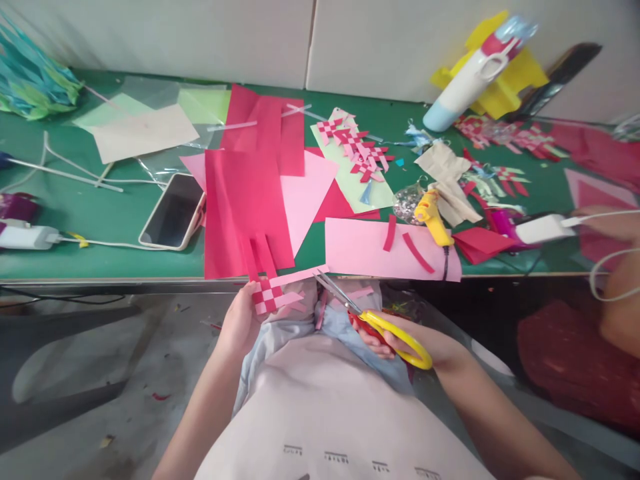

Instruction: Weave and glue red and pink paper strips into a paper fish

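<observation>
My left hand (pixel 241 319) grips a woven paper piece (pixel 267 295) in a red and pink checker pattern. Loose red strips stick up from it and pink strips reach to the right. In my right hand (pixel 380 339) is a pair of scissors (pixel 373 320) with yellow and red handles. The scissor blades point up and left, slightly parted at the tips, beside the end of the longest pink strip (pixel 300 275). Both hands are over my lap, just in front of the table edge.
On the green table (pixel 110 213) lie red paper sheets (pixel 245 200), a pink sheet (pixel 360 243) with red strips, a phone (pixel 173 210), a yellow glue gun (pixel 433 217) and several finished woven pieces (pixel 357 143). A white-blue bottle (pixel 465 83) stands behind. Another person's arm (pixel 620 313) is at right.
</observation>
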Available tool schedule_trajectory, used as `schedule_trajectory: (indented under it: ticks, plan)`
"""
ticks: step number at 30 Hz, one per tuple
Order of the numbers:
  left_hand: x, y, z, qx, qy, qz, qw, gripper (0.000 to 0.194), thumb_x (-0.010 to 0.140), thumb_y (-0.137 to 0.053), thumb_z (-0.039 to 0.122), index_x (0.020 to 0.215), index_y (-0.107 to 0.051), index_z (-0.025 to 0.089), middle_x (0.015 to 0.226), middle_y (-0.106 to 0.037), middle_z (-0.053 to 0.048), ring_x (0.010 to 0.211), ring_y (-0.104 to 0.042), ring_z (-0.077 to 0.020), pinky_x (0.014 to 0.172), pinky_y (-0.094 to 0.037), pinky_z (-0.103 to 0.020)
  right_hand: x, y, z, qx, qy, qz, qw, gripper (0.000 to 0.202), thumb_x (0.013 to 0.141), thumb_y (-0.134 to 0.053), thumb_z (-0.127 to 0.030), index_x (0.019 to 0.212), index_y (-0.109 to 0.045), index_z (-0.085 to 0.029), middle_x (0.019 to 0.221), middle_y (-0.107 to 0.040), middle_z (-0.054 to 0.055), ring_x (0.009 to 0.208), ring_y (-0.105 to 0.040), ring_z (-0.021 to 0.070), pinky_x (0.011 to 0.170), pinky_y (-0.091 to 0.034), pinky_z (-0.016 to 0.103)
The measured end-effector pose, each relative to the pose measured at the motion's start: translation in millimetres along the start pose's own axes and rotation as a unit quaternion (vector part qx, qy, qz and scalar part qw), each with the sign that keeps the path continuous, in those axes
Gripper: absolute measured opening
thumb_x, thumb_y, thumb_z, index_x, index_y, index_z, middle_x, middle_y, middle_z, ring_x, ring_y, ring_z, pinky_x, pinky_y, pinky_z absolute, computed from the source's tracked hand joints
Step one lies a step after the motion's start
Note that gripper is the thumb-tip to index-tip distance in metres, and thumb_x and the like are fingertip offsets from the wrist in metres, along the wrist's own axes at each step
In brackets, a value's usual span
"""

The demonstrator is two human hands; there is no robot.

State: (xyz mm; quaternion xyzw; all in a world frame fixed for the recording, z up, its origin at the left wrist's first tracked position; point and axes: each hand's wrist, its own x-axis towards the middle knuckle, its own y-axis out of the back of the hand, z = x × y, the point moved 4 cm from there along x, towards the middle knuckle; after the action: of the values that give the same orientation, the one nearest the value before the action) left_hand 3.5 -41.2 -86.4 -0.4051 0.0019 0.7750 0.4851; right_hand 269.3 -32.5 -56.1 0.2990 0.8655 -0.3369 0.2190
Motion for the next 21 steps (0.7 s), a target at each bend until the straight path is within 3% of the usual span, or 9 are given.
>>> schedule_trajectory:
  ticks: [7, 14, 21]
  plan:
    - [-1.7, 2.8, -1.7, 0.012, -0.008, 0.015, 1.0, 0.027, 0.071, -0.066, 0.036, 0.086, -0.065, 0.013, 0.075, -0.07, -0.003, 0.064, -0.063, -0.0139, 0.058, -0.05, -0.024, 19.3, -7.8, -2.4, 0.038, 0.044, -0.048, 0.997, 0.048, 0.078, -0.068, -0.059, 0.096, -0.047, -0.019, 0.074, -0.037, -0.005, 0.055, -0.026, 0.0064, 0.048, -0.023, 0.024]
    - [-4.8, 13.8, 3.5, 0.012, -0.092, 0.103, 0.99, 0.033, 0.064, -0.077, 0.044, 0.079, -0.064, 0.018, 0.067, -0.065, 0.004, 0.059, -0.06, -0.0093, 0.059, -0.048, -0.021, 54.3, -37.0, -9.2, 0.054, 0.009, -0.084, 0.995, 0.048, 0.079, -0.068, -0.056, 0.1, -0.047, -0.018, 0.073, -0.039, -0.005, 0.056, -0.034, 0.0061, 0.049, -0.028, 0.021]
    - [-11.3, 16.7, 6.1, 0.111, -0.14, 0.073, 0.981, 0.037, 0.071, -0.073, 0.05, 0.084, -0.071, 0.015, 0.069, -0.068, -0.001, 0.061, -0.06, -0.0119, 0.058, -0.047, -0.023, 69.6, -48.3, -1.8, 0.056, -0.029, -0.08, 0.995, 0.029, 0.085, -0.064, -0.042, 0.096, -0.049, -0.02, 0.07, -0.036, -0.006, 0.053, -0.028, 0.0064, 0.048, -0.024, 0.021]
